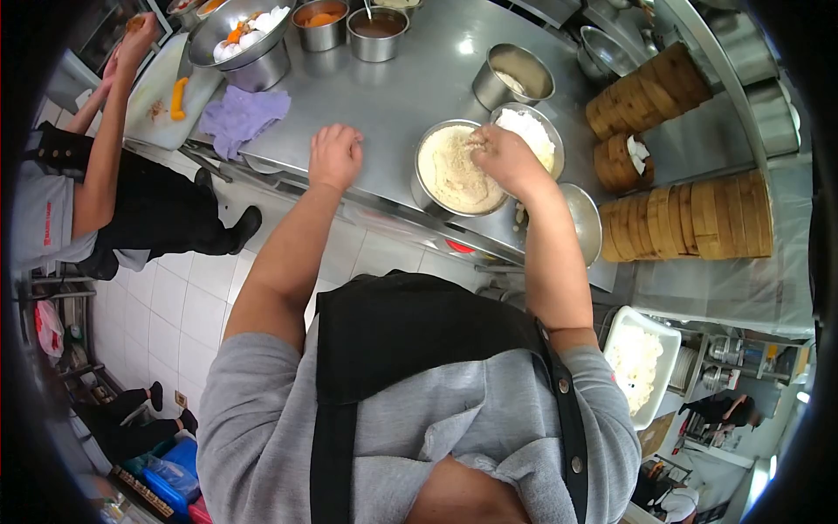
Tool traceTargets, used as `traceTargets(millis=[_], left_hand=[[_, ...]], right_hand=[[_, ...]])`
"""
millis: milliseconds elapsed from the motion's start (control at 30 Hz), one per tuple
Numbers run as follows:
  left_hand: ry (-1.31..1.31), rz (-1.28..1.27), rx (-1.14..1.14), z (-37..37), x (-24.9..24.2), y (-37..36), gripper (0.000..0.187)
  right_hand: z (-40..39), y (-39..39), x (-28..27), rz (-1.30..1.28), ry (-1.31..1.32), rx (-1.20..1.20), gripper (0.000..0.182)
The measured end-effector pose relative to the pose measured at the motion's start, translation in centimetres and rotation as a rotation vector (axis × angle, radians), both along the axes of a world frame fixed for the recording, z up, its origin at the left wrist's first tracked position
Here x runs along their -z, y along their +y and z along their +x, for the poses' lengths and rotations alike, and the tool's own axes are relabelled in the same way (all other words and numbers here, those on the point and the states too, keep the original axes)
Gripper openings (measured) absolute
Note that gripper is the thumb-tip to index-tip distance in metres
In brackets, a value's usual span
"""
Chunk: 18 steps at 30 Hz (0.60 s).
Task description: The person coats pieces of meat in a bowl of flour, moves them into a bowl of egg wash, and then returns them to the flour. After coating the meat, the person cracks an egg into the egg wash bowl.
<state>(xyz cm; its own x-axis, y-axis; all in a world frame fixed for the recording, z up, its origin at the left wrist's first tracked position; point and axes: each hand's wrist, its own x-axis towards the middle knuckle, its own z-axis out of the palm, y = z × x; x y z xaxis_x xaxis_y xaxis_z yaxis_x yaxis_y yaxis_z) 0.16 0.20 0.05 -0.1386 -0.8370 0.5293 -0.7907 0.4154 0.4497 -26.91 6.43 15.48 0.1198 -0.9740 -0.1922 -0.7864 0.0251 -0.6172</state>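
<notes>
My right hand [506, 162] reaches over the rim of a round metal pot. Its curled fingers touch the pale, breadcrumb-like crumbs [449, 170] inside, and whatever lies between the fingertips is hidden. Beside that pot, partly behind my right hand, is a bowl of white powder [531, 131]. A metal bowl [580, 223] sits below my right forearm, with a few small pale pieces [520, 214] near it. My left hand [336, 157] rests at the front edge of the steel counter [406, 96], its fingers curled in and nothing visible in them.
A metal pot [513, 77] stands behind the powder. Bamboo steamers [685, 218] are stacked on the right. A purple cloth [244, 118] lies left, near a bowl of eggs [253, 35] and sauce pots [377, 35]. A co-worker [96, 192] stands at a cutting board [188, 113].
</notes>
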Motion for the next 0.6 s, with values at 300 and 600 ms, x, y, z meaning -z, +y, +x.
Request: traceTargets(millis=[300,600], left_hand=[[-0.023,-0.037,-0.011,0.0,0.4,0.0,0.009],[-0.023,-0.020,-0.005,0.0,-0.1,-0.2,0.010]], right_hand=[[-0.2,-1.3,1.8,0.196,-0.400,0.005,0.028],[4.2,1.5,-0.2,-0.019,0.406,-0.069,0.037]])
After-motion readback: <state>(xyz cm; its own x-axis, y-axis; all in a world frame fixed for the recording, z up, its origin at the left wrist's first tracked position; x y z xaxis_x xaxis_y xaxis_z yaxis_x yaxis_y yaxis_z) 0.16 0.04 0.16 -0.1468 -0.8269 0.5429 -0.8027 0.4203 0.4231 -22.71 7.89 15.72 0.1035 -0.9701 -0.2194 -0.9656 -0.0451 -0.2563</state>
